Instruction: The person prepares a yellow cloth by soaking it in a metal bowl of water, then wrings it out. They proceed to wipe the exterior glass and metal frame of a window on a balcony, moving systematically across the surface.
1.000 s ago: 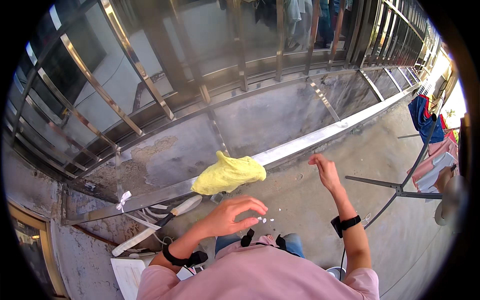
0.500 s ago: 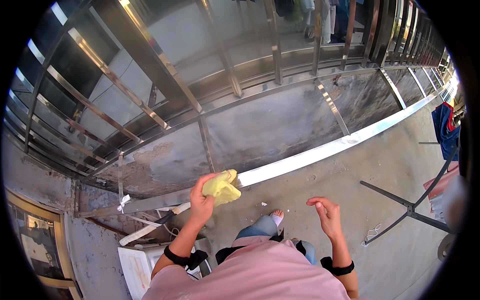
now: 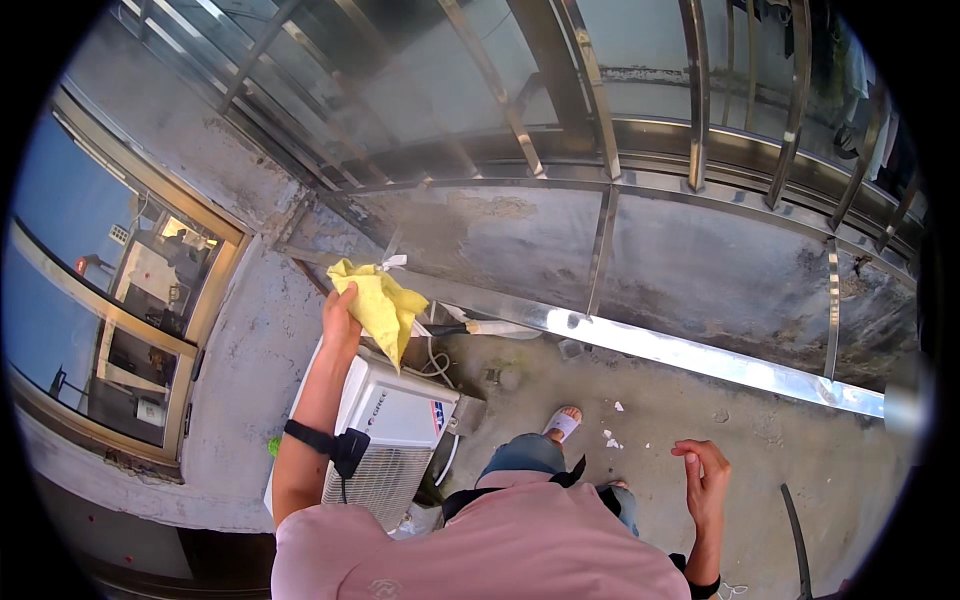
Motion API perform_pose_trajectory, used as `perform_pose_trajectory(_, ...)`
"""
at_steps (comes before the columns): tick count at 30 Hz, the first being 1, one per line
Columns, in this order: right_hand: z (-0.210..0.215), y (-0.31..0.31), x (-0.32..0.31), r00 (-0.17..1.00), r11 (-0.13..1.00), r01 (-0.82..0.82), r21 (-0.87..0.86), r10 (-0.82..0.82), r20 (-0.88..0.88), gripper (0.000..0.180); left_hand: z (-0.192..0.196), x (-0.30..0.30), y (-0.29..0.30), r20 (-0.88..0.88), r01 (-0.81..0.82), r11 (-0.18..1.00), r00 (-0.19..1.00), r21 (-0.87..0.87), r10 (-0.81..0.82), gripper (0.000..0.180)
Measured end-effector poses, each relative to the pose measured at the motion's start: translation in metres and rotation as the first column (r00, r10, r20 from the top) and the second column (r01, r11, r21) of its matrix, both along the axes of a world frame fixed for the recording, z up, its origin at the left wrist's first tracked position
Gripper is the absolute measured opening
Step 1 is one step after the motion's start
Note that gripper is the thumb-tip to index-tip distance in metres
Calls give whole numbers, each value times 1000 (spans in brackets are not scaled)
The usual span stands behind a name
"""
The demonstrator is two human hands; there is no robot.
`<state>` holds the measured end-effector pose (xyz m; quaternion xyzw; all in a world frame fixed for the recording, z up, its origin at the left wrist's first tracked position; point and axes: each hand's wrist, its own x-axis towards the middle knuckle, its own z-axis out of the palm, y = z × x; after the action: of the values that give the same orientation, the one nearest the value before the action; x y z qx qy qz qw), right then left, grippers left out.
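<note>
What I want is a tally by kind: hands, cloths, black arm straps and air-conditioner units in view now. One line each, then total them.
Hands: 2 (left hand, right hand)
Yellow cloth: 1
Black arm straps: 2, one per arm, the right one partly hidden
Air-conditioner unit: 1
Total: 6

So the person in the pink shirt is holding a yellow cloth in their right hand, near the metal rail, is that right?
Not quite: it is the left hand that holds the yellow cloth near the metal rail. The head view shows the right hand empty.
</note>
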<state>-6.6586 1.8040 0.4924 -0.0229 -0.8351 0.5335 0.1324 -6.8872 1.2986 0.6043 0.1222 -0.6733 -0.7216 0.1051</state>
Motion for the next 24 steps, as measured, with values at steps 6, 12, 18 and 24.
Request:
perform_pose_trajectory(6,-2,-37,-27,999,997,44,64,-45,15,18,27,-111,-175,21,-139,920,987,-366,158,27)
perform_pose_trajectory(12,8,-118,-88,973,978,210,10,-210,94,26,62,-319,-335,-83,-263,454,922,-851,379,26)
perform_pose_trajectory(18,55,-210,-156,948,954,298,-19,-293,120,32,-31,-472,-526,1,-191,256,799,-948,602,30)
perform_pose_trajectory(24,76,-281,-211,925,946,302,121,-321,202,33,-135,-545,-510,280,108,320,778,-941,562,39)
